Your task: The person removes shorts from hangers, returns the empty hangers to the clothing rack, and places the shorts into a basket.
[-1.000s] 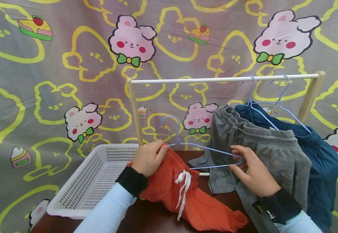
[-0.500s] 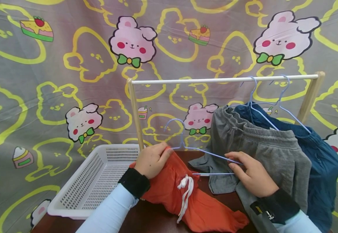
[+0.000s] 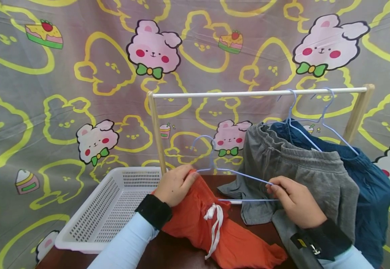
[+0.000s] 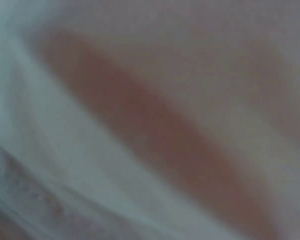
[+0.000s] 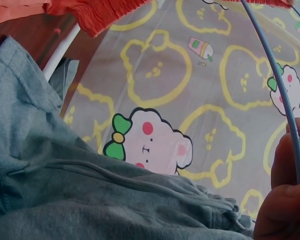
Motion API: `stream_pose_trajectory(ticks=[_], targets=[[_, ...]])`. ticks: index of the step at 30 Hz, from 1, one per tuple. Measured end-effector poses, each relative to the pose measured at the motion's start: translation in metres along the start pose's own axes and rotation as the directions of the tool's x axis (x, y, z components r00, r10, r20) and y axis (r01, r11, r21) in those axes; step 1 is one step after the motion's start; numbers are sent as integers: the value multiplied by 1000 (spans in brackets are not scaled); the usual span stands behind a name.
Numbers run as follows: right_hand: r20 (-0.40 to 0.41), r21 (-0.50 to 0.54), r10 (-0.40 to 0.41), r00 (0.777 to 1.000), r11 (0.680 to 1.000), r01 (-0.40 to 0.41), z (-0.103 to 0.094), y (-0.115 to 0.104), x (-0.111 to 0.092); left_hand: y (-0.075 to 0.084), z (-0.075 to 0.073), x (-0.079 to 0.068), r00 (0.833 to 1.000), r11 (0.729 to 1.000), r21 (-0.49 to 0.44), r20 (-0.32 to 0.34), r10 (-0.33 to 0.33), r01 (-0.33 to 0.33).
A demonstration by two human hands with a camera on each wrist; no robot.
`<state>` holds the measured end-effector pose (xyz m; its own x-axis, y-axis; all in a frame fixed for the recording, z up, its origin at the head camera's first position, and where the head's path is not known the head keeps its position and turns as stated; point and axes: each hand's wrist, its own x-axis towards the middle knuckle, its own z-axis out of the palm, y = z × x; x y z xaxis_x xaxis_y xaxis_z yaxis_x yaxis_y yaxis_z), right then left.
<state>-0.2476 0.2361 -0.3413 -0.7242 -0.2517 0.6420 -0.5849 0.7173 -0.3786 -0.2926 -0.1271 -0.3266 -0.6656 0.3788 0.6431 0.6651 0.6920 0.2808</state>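
Orange pants [image 3: 195, 213] with a white drawstring hang from my left hand [image 3: 175, 186], which grips their waistband together with the left end of a light blue hanger [image 3: 242, 174]. That end of the hanger is hidden by the waistband and hand. My right hand [image 3: 296, 201] pinches the hanger's right end between thumb and fingers. In the right wrist view the hanger wire [image 5: 275, 65] runs up from the thumb and fingers [image 5: 285, 200], with the orange waistband [image 5: 100, 15] at the top. The left wrist view is too blurred to make anything out.
A clothes rack with a white bar [image 3: 215, 94] stands behind my hands. Grey pants [image 3: 302, 168] and blue pants [image 3: 376, 190] hang on hangers at its right side, close to my right hand. A white perforated basket [image 3: 77, 231] stands at left on the dark table [image 3: 171, 254].
The hanger and left hand have shifted slightly right and down. My right hand has changed its hold from the hanger's tip to a pinch on its upper wire.
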Motion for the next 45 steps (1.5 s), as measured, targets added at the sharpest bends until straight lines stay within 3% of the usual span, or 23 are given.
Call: stream_pose_trajectory(ticks=[10, 20, 28, 34, 39, 42, 45], targets=[[-38, -35, 21, 999, 999, -22, -13, 1, 0, -8, -1, -2, 997, 997, 0, 2, -72, 72], [-88, -91, 28, 996, 995, -36, -25, 2, -1, -16, 0, -8, 996, 996, 20, -19, -88, 88], [-127, -133, 46, 991, 989, -63, -38, 1, -3, -23, 2, -11, 990, 989, 46, -18, -139, 140], [-171, -160, 71, 983, 982, -99, -48, 0, -3, -24, 2, -10, 971, 969, 69, -20, -236, 237], [-189, -171, 105, 976, 976, -138, -54, 1, -2, -23, 2, -9, 939, 935, 95, -13, -343, 342], [-197, -173, 123, 973, 972, -158, -57, 2, -2, -22, 2, -10, 926, 919, 121, -6, -377, 375], [-210, -171, 135, 968, 970, -173, -59, 3, -3, -22, 3, -11, 924, 914, 149, 4, -382, 377]])
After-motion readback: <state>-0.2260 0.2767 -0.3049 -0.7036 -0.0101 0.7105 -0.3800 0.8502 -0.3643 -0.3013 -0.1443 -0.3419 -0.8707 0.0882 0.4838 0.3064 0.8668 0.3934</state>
